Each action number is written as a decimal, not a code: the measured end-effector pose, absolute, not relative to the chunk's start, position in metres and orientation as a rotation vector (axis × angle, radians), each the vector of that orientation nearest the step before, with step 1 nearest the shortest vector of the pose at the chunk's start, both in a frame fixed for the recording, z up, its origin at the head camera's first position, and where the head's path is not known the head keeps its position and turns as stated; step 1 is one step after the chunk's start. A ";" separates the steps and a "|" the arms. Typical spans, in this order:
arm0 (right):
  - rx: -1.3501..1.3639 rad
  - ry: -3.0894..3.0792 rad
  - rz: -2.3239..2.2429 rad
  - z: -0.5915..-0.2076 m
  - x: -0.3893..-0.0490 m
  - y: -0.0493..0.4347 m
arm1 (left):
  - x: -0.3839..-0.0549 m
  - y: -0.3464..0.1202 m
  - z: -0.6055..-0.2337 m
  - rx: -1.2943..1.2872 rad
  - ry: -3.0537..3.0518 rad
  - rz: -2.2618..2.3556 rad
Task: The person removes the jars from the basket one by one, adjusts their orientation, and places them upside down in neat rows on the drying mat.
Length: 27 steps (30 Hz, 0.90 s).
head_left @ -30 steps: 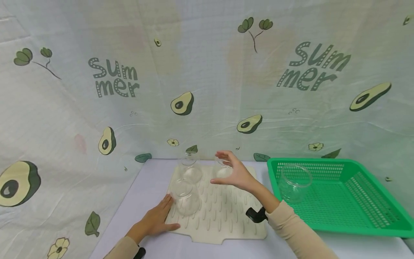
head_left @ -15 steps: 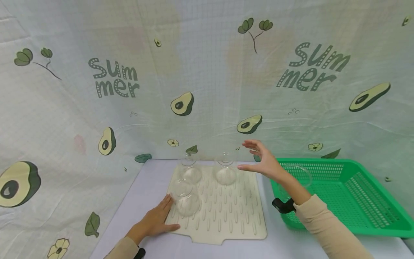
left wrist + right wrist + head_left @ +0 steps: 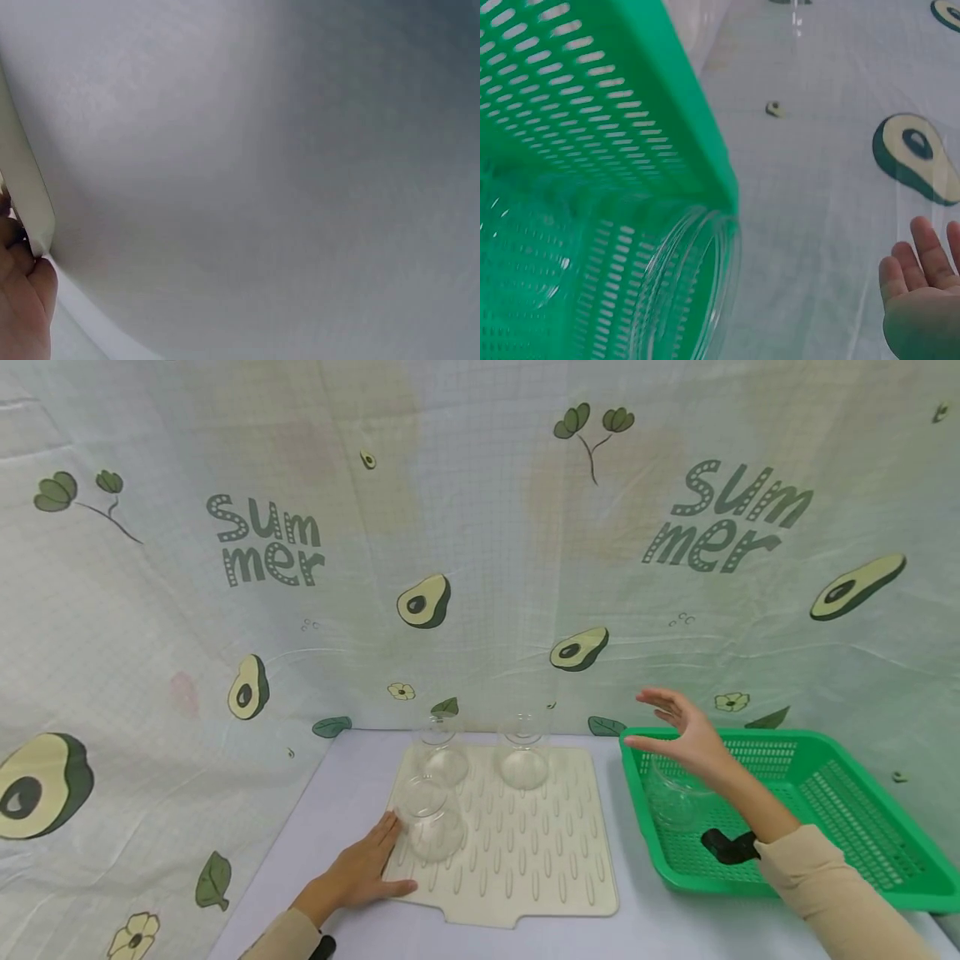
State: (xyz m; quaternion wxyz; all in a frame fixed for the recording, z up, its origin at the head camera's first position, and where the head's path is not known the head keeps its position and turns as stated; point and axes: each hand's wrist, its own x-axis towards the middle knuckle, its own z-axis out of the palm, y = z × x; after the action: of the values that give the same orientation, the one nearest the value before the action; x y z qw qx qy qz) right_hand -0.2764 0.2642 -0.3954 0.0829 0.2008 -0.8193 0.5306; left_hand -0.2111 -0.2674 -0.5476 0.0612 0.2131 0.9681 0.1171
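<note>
My left hand (image 3: 363, 866) rests on the left edge of a cream ridged drying mat (image 3: 525, 868), fingers along the edge and thumb spread by the front corner. In the left wrist view its fingers show beside the mat's rim. Three clear glass cups stand on the mat with the narrower end up: one at back left (image 3: 442, 764), one in front of it (image 3: 431, 835), one at back middle (image 3: 522, 768). Holding nothing, my right hand (image 3: 690, 735) hovers over the green basket's left end, fingers spread from the thumb. Below it, another clear glass cup (image 3: 671, 806) stands in the basket, partly hidden by the forearm.
The green perforated basket (image 3: 795, 897) is at the right of the white-covered table (image 3: 300, 852). Behind everything hangs a pale cloth (image 3: 480, 527) printed with avocados and lettering.
My right hand has drawn away from the back middle cup and travelled right to above the basket, still holding nothing. The left hand and the cups have stayed put.
</note>
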 end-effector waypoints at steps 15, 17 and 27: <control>0.423 -2.512 1.514 -0.422 -0.269 0.337 | -0.209 -0.268 -0.550 0.641 2.938 0.334; 0.449 -2.529 1.534 -0.428 -0.271 0.345 | -0.209 -0.269 -0.551 0.631 2.934 0.321; 0.527 -2.621 1.701 -0.451 -0.276 0.377 | -0.214 -0.268 -0.554 0.623 2.933 0.312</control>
State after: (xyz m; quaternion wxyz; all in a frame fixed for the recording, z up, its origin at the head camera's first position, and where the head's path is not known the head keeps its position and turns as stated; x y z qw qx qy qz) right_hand -0.2758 0.3769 -0.4514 -0.0138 0.1663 -0.8271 0.5367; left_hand -0.2137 -0.2685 -0.5542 0.0634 0.2062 0.9710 0.1032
